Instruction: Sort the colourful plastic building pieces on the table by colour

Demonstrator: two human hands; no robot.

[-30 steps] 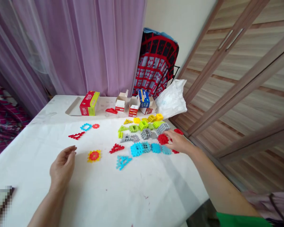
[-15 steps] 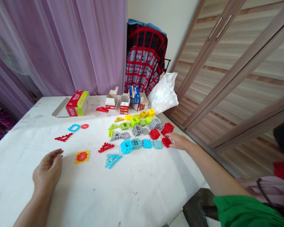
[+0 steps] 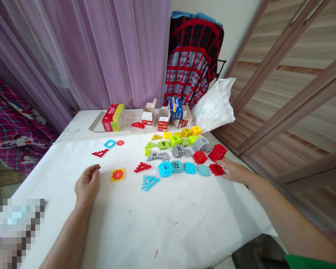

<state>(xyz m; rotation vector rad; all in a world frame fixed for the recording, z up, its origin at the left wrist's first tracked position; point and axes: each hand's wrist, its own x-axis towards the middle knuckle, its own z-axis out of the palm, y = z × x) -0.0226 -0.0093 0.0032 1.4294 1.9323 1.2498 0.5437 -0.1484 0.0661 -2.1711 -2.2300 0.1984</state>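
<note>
My right hand [image 3: 233,172] is at the right end of the rows of toothed plastic building blocks. Its fingers close on a red toothed block [image 3: 217,169]; the fingertips are partly hidden. Just behind it lies a larger red block stack [image 3: 217,152], and another red block [image 3: 199,157] is to the left. Light blue blocks [image 3: 189,168] continue the front row. My left hand [image 3: 86,185] rests on the white table, loosely curled with thumb and fingers apart, holding nothing. Nearest to it is a yellow gear-shaped piece with a red centre [image 3: 118,175].
Grey blocks [image 3: 201,144], green blocks [image 3: 174,141] and yellow blocks [image 3: 186,132] form rows farther back. A red and yellow box [image 3: 113,117], small open boxes [image 3: 163,121] and a white plastic bag [image 3: 214,106] stand along the back. Red and blue triangular pieces [image 3: 149,182] lie in front.
The view has turned to the left, so everything appears farther right. Both hands stay in nearly the same places beside the blocks, and the right one remains at the red block.
</note>
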